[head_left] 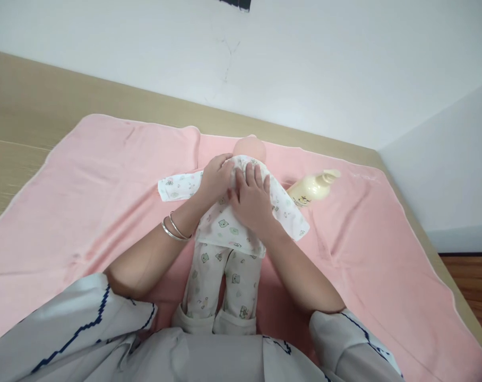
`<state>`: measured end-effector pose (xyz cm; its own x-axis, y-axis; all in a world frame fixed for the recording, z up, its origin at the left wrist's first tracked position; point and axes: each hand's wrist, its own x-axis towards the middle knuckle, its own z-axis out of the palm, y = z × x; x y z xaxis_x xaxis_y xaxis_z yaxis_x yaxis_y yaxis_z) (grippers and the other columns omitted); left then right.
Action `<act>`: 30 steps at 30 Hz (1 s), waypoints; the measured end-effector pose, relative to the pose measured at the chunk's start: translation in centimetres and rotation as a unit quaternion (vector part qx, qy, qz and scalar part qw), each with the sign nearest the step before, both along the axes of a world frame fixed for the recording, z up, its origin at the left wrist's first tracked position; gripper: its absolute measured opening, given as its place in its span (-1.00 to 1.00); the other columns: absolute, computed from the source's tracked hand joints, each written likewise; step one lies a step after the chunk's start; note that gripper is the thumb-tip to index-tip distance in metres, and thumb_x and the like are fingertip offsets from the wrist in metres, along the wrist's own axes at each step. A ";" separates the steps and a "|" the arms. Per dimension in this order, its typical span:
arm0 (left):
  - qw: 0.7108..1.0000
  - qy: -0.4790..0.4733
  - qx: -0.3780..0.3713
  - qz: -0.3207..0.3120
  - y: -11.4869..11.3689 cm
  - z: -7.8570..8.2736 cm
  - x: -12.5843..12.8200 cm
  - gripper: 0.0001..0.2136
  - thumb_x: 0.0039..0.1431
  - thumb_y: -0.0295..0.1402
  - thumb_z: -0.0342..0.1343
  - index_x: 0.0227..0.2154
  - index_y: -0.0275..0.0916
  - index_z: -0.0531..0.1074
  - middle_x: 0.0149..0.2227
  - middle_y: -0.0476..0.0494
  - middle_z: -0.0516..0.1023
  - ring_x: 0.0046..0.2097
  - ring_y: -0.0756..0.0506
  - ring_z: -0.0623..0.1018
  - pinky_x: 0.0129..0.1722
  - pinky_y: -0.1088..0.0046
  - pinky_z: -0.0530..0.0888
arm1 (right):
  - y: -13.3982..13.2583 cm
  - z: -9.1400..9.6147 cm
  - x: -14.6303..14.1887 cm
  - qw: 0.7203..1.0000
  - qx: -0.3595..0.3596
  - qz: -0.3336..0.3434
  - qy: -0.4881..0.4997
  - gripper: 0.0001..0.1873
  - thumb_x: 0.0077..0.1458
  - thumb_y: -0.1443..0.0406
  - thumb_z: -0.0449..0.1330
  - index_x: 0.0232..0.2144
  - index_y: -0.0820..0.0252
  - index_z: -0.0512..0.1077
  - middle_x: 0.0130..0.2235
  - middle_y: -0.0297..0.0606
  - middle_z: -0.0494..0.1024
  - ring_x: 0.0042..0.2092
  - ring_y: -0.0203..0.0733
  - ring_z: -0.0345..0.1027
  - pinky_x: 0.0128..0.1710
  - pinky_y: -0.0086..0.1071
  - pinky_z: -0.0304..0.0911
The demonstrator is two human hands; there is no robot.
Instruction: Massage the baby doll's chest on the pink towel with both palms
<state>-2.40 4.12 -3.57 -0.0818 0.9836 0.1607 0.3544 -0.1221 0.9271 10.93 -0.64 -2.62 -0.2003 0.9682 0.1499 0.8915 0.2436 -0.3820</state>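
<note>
A baby doll [249,148] lies stretched out with its bald head away from me; its face does not show. It wears a white shirt [222,225] with small animal prints and matching long pants [241,281]. My right hand [252,200] lies flat on the shirt's upper middle, fingers spread. Just left of it, my left hand [216,179] rests along the doll's shoulder with its fingers stretched out. One sleeve extends to the left, the other slants down to the right. Neither hand grips anything visible.
A pink blanket [117,180] with some wrinkles lies under the doll on a wooden table [105,93]. To the doll's right, a pale yellow pump bottle [310,190] lies on its side. White walls [324,69] stand behind and at the right.
</note>
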 end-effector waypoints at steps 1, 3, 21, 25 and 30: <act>1.000 -0.011 -0.003 0.004 0.0 0.3 -0.2 -0.73 0.29 -0.33 -0.05 -0.18 -0.20 0.56 0.00 -0.15 0.68 0.18 -0.22 0.56 0.24 0.25 0.47 | -0.1 0.0 -0.2 1.000 -0.015 0.008 -0.007 -0.33 0.39 0.22 0.05 0.47 0.28 0.19 0.58 0.06 0.01 0.62 0.20 -0.29 0.56 0.32 -0.28; 1.000 -0.028 -0.011 0.005 -0.1 0.9 -0.4 -0.75 0.28 -0.33 -0.04 -0.21 -0.20 0.55 -0.02 -0.14 0.67 0.18 -0.22 0.55 0.23 0.28 0.48 | -0.1 0.2 -0.1 1.000 -0.001 0.003 0.004 -0.34 0.39 0.25 0.03 0.46 0.28 0.19 0.59 0.05 -0.02 0.62 0.17 -0.28 0.56 0.28 -0.26; 0.995 0.075 -0.020 -0.063 0.3 0.0 -0.3 -0.73 0.35 -0.28 -0.10 -0.41 -0.17 0.42 -0.22 -0.15 0.65 -0.04 -0.21 0.58 0.06 0.22 0.50 | -0.6 0.8 1.1 0.985 0.154 -0.044 0.071 -0.36 0.40 0.30 -0.09 0.48 0.04 0.15 0.58 -0.16 0.05 0.61 0.03 -0.20 0.52 0.27 -0.02; 0.997 0.063 -0.005 -0.048 0.6 -0.2 -0.6 -0.71 0.37 -0.27 -0.15 -0.43 -0.15 0.37 -0.23 -0.17 0.64 -0.04 -0.20 0.57 0.08 0.21 0.50 | -0.7 -0.4 -0.3 0.997 0.072 -0.015 0.008 -0.36 0.39 0.28 -0.04 0.46 0.25 0.20 0.57 -0.01 0.05 0.62 0.12 -0.27 0.57 0.26 -0.20; 0.999 0.018 -0.013 -0.028 1.1 -0.1 -1.2 -0.74 0.36 -0.27 -0.12 -0.41 -0.15 0.39 -0.19 -0.18 0.64 0.06 -0.22 0.58 0.15 0.21 0.50 | -0.9 0.2 -0.2 0.998 0.054 -0.004 0.029 -0.40 0.39 0.28 -0.05 0.42 0.19 0.26 0.56 -0.03 0.10 0.60 0.06 -0.14 0.56 0.25 -0.17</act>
